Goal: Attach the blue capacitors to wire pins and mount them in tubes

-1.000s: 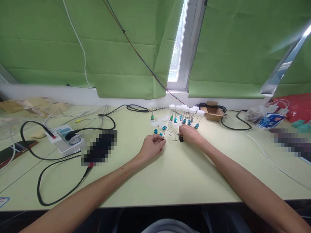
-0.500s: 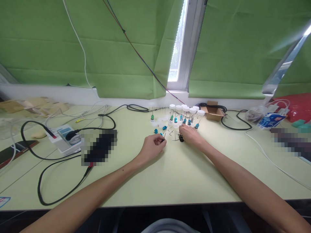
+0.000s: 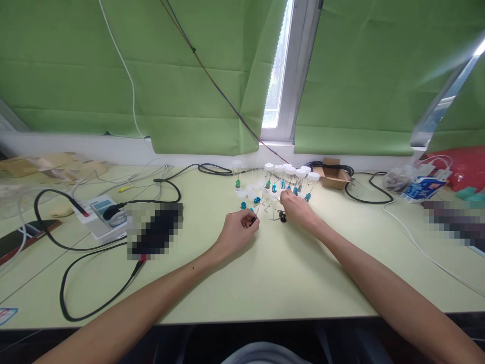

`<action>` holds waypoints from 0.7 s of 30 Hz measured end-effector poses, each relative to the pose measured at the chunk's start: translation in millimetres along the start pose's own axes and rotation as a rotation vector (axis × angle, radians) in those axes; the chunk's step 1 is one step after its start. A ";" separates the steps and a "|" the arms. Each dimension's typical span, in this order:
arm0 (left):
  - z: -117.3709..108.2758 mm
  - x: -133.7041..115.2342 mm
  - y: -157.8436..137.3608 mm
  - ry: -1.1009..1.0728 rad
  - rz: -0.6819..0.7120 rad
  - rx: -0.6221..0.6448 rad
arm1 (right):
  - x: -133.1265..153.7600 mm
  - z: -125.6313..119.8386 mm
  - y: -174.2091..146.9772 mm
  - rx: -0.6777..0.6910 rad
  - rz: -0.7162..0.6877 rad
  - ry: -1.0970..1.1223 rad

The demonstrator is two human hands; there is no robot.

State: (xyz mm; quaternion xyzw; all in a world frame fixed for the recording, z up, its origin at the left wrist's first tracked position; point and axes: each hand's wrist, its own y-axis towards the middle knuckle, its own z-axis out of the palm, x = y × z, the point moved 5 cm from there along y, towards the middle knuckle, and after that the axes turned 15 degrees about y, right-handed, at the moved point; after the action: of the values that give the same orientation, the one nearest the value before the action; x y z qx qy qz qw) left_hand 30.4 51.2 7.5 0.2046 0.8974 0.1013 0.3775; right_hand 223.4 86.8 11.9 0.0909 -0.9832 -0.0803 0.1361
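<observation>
Our right hand (image 3: 295, 206) has shifted slightly rightward and farther from us, while our left hand (image 3: 239, 228) has stayed almost in place. We pinch a small black piece (image 3: 253, 220) in the left hand; the right hand's fingers are drawn together, but we cannot tell whether they hold anything. Black parts (image 3: 282, 218) lie just nearer than the right hand, teal pieces (image 3: 243, 205) beyond the left. Farther off, white-capped clear tubes (image 3: 290, 172) stand on the desk (image 3: 295, 283), left of a cardboard box (image 3: 334, 178).
</observation>
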 end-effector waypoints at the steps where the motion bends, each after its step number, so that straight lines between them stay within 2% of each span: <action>1: -0.4 -0.5 -0.2 0.012 0.009 -0.007 | 1.7 -2.8 -1.0 -0.033 -0.008 0.032; 4: -2.1 -1.6 -0.4 0.050 0.028 -0.040 | 11.2 -11.6 -6.0 -0.151 -0.098 0.187; 8: -3.6 -1.7 0.2 0.096 0.042 -0.068 | 28.2 -19.1 -17.7 -0.265 -0.231 0.507; 12: -4.6 -0.6 1.1 0.108 0.045 -0.081 | 39.3 -11.4 -25.4 -0.146 -0.149 0.969; 16: -6.0 0.4 1.7 0.109 0.030 -0.097 | 47.6 -5.8 -27.8 -0.051 -0.124 1.448; 21: -7.3 0.8 1.6 0.111 0.024 -0.116 | 49.8 0.2 -26.7 0.051 -0.008 1.828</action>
State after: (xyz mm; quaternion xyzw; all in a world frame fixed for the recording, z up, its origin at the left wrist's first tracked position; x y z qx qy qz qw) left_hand 25.2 52.8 12.6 0.1870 0.9071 0.1690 0.3371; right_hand 180.4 50.9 19.4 0.1256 -0.4937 0.0442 0.8594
